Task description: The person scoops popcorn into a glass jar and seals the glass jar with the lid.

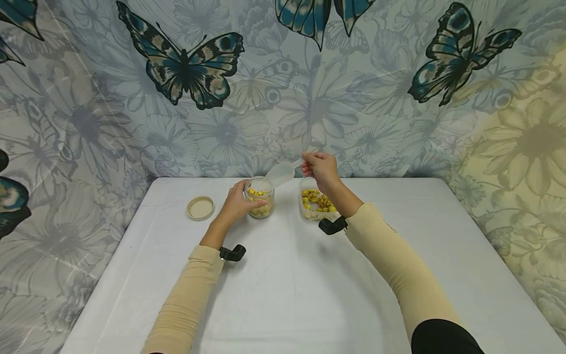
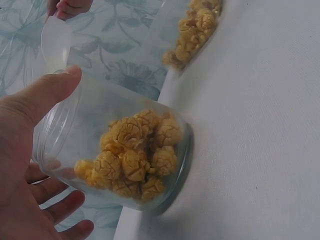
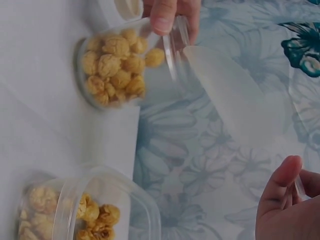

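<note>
My left hand (image 1: pixel 235 203) holds a clear glass jar (image 1: pixel 262 211) near its neck, thumb on one side and fingers round the other. Caramel popcorn (image 2: pixel 134 150) fills the lower part of the jar. Above the table, my right hand (image 1: pixel 323 171) pinches the handle of a translucent plastic scoop (image 1: pixel 281 174). The scoop tilts down toward the jar, its tip at the mouth; in the right wrist view the scoop (image 3: pixel 232 95) looks empty. Below the right hand stands a clear plastic container (image 1: pixel 315 216) with more popcorn in it.
A round jar lid (image 1: pixel 201 208) lies on the white-covered table (image 1: pixel 292 295), left of the jar. Behind the table's far edge rises a patterned wall covering (image 1: pixel 265 128) with butterflies and flowers.
</note>
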Tool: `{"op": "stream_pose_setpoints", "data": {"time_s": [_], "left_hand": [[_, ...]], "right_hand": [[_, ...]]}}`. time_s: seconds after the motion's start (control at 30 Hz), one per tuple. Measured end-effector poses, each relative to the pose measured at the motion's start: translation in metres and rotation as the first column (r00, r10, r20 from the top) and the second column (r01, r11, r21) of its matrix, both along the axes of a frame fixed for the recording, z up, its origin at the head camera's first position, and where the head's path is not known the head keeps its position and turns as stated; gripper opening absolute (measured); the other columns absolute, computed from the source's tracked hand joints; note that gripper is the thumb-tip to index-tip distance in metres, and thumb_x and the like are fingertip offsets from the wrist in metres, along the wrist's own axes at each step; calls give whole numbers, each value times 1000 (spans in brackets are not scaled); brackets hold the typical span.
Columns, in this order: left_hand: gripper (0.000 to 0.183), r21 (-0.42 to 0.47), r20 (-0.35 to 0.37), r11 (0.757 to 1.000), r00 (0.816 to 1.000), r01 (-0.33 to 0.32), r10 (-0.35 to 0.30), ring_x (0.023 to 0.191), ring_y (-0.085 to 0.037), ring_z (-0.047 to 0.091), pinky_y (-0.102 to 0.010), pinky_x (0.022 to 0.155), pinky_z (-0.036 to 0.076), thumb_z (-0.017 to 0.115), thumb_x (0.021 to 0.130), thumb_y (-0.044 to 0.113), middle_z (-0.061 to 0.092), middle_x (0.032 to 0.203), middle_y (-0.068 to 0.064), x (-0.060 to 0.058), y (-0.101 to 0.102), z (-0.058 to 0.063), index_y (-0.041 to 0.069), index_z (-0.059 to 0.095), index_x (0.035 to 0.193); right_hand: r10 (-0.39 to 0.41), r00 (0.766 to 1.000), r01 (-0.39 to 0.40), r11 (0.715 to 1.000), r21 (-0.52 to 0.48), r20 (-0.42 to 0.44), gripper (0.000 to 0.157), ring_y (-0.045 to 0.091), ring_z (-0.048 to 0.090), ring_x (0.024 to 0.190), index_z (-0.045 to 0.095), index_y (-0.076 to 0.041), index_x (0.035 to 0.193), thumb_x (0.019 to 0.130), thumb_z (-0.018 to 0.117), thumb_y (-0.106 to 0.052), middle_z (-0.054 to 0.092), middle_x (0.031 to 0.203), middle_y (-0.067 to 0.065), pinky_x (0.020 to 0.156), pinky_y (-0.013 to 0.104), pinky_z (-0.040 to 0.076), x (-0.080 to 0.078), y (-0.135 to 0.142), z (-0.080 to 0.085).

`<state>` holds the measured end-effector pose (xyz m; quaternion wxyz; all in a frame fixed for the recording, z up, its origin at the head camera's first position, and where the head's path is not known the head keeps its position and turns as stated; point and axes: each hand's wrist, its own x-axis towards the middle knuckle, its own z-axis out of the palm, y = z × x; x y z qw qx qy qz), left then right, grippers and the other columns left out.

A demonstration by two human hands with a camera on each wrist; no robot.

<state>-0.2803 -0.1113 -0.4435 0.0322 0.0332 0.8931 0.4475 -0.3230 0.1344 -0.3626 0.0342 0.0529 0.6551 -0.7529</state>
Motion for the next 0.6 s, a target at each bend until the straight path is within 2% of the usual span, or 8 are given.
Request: {"op": "stream_pose_setpoints", "data": {"time_s": [0.13, 0.33, 0.6], "left_hand": [[95, -1, -1, 1000, 1000, 0, 0, 139, -36, 35, -55, 115, 31, 80, 77, 43, 42, 147, -18, 0, 1, -1, 6, 32, 150], [95, -16, -18, 1000, 1000, 6, -6, 138, -37, 35, -55, 114, 33, 79, 77, 43, 41, 146, -20, 0, 1, 0, 4, 32, 149], [94, -47, -35, 999, 999, 17, -19, 134, -36, 36, -54, 111, 35, 79, 77, 42, 41, 141, -22, -2, 1, 1, 2, 32, 148]], "right_hand": [[0, 1000, 0, 1000, -9, 14, 30, 8, 57, 53, 60, 7, 114, 98, 60, -18, 60, 64, -1, 50, 18, 51, 2, 2, 1], [7, 1000, -6, 1000, -27, 23, 17, 9, 57, 55, 64, -2, 103, 98, 59, -18, 61, 65, 0, 52, 18, 51, 3, 6, 5], [2, 1000, -1, 999, -37, 29, 14, 8, 58, 55, 61, -4, 101, 98, 59, -17, 61, 65, -1, 51, 16, 50, 1, 13, 7]]}}
